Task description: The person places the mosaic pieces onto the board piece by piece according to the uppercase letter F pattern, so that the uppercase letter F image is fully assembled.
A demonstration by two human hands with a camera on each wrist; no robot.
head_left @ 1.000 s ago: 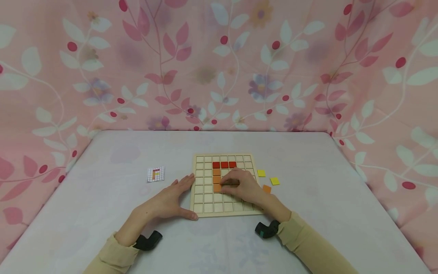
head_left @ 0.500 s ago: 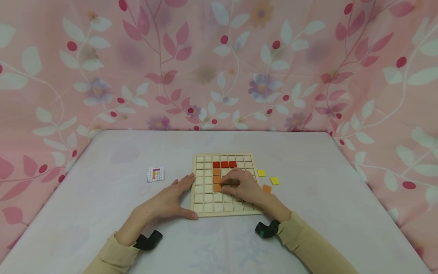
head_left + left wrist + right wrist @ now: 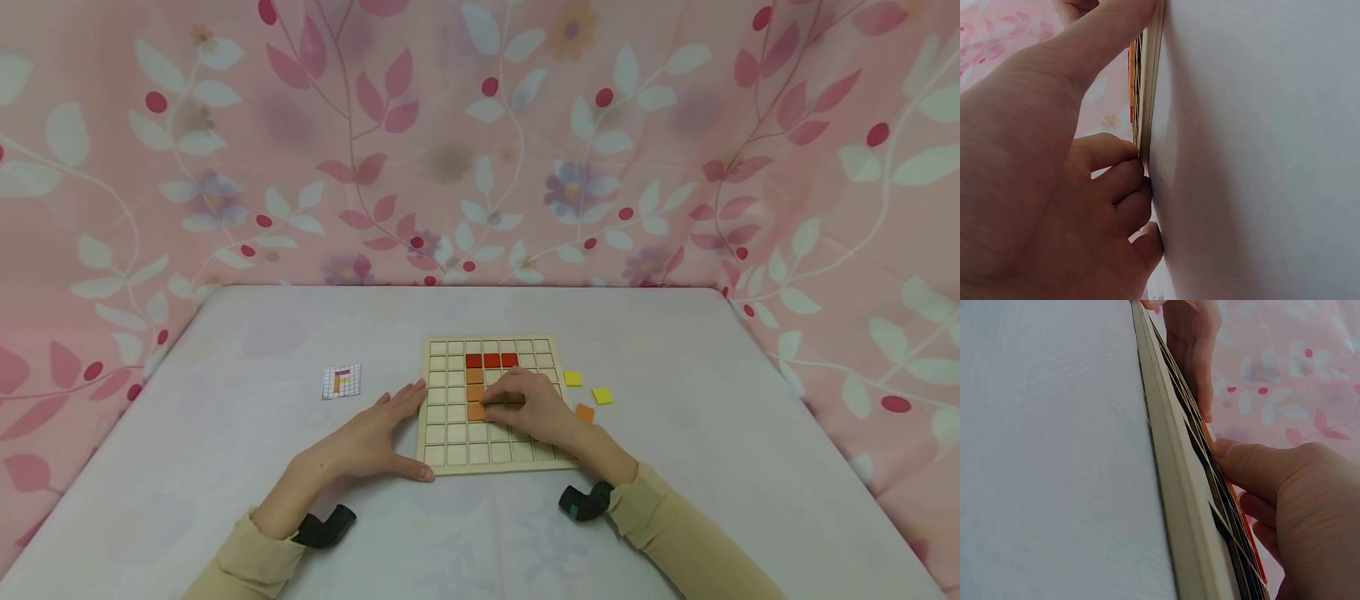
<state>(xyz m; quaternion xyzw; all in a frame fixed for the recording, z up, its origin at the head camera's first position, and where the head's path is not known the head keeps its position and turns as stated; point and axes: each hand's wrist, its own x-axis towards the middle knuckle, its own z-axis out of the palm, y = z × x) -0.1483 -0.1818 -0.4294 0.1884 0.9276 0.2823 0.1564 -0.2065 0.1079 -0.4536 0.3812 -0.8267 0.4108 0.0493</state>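
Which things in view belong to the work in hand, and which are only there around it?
Likely the work: wooden grid board; red tiles; orange tiles; yellow tiles; pattern card.

Only around it: black wrist devices; table; floral backdrop.

Head view: illumination is diffuse and moderate; tabletop [image 3: 697, 417] evenly lit. Left wrist view: dim — the left hand [image 3: 1066, 187] is underexposed, and a broad, soft-edged shadow [image 3: 1204, 181] crosses the tabletop from 12 toward 5 o'clock. Right wrist view: subdued — the backdrop [image 3: 1297, 375] at 2 o'clock is softly blurred.
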